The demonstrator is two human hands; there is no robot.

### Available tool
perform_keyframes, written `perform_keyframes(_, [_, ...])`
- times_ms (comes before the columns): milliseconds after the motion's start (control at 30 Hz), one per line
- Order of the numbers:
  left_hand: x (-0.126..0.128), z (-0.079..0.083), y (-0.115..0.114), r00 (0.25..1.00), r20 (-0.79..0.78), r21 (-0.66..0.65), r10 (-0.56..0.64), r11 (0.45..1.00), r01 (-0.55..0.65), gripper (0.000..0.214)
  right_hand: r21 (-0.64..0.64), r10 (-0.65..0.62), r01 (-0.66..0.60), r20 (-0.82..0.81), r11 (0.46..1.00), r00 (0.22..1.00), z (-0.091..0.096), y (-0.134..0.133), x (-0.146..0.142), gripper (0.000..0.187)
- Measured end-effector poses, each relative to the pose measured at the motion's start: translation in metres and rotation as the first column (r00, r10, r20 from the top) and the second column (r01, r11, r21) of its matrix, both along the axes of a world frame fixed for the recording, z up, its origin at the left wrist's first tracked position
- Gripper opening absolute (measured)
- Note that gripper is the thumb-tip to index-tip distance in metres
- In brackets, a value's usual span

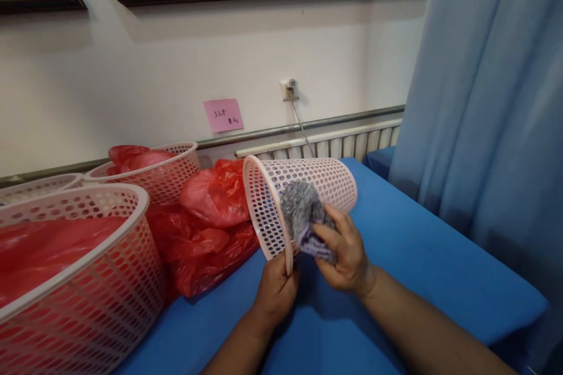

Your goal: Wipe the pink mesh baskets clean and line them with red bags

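A pink perforated plastic basket lies on its side over the blue table, its open mouth turned to the left. My left hand is closed on the lower rim of the basket. My right hand is closed on a grey and lilac scrubbing cloth and presses it against the outside wall of the basket.
Red plastic bags lie piled left of the basket. Three more pink baskets, such as the large one at front left and another behind it, hold red bags. A blue curtain hangs at the right. The blue table ends at the right.
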State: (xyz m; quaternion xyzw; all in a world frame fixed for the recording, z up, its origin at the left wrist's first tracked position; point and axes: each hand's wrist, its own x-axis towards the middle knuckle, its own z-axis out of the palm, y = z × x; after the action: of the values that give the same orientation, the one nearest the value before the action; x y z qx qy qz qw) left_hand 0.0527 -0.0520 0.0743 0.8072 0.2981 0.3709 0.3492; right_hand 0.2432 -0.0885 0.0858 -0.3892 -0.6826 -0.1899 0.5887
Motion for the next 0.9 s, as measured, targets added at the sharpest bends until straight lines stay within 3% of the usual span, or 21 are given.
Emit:
perform_keyframes(67, [0.0, -0.003, 0.002, 0.999, -0.011, -0.008, -0.033, 0.999, 0.033, 0.033, 0.031, 0.045, -0.047, 0.044, 0.998, 0.998, 0.002, -0.005, -0.003, 0.057])
perform_keyframes(167, [0.0, -0.007, 0.005, 0.999, -0.044, -0.017, -0.029, 0.999, 0.028, 0.037, -0.043, -0.175, 0.172, -0.08, 0.984, 0.981, -0.002, 0.011, 0.023, 0.053])
perform_keyframes(233, [0.001, -0.009, 0.007, 0.996, -0.079, -0.025, -0.044, 0.999, 0.042, 0.04, -0.212, -0.407, 0.366, -0.202, 0.906, 0.891, -0.007, 0.028, 0.049, 0.049])
perform_keyframes(333, [0.004, -0.01, 0.011, 0.988, -0.128, -0.045, -0.082, 0.996, 0.077, 0.044, -0.423, -0.594, 0.459, -0.28, 0.781, 0.754, -0.011, 0.043, 0.071, 0.049])
perform_keyframes(367, [0.005, -0.01, 0.012, 0.986, -0.144, -0.049, -0.089, 0.995, 0.082, 0.046, -0.43, -0.599, 0.459, -0.283, 0.777, 0.749, -0.011, 0.043, 0.07, 0.05])
perform_keyframes(433, [0.007, -0.008, 0.011, 0.977, -0.181, -0.057, -0.115, 0.993, 0.106, 0.052, -0.34, -0.527, 0.435, -0.257, 0.834, 0.81, -0.007, 0.034, 0.056, 0.054])
perform_keyframes(500, [0.008, -0.004, 0.007, 0.969, -0.199, -0.059, -0.147, 0.989, 0.138, 0.058, -0.163, -0.369, 0.344, -0.168, 0.925, 0.914, 0.0, 0.017, 0.034, 0.057])
perform_keyframes(567, [0.007, 0.0, 0.001, 0.978, -0.144, -0.064, -0.149, 0.988, 0.141, 0.062, -0.019, -0.178, 0.177, -0.037, 0.984, 0.983, 0.007, -0.001, 0.013, 0.057])
perform_keyframes(700, [-0.001, 0.011, -0.009, 0.991, 0.118, -0.125, -0.057, 0.99, 0.072, 0.052, 0.06, 0.058, -0.063, 0.086, 0.996, 0.995, 0.014, -0.021, -0.008, 0.049])
perform_keyframes(800, [-0.005, 0.019, -0.013, 0.988, 0.156, -0.12, 0.007, 0.993, 0.012, 0.039, 0.046, 0.002, -0.006, 0.074, 0.999, 0.997, 0.012, -0.013, -0.001, 0.047])
perform_keyframes(900, [-0.005, 0.022, -0.014, 0.996, 0.079, -0.064, 0.028, 0.998, -0.023, 0.032, -0.076, -0.281, 0.274, -0.106, 0.959, 0.954, 0.003, 0.01, 0.028, 0.047])
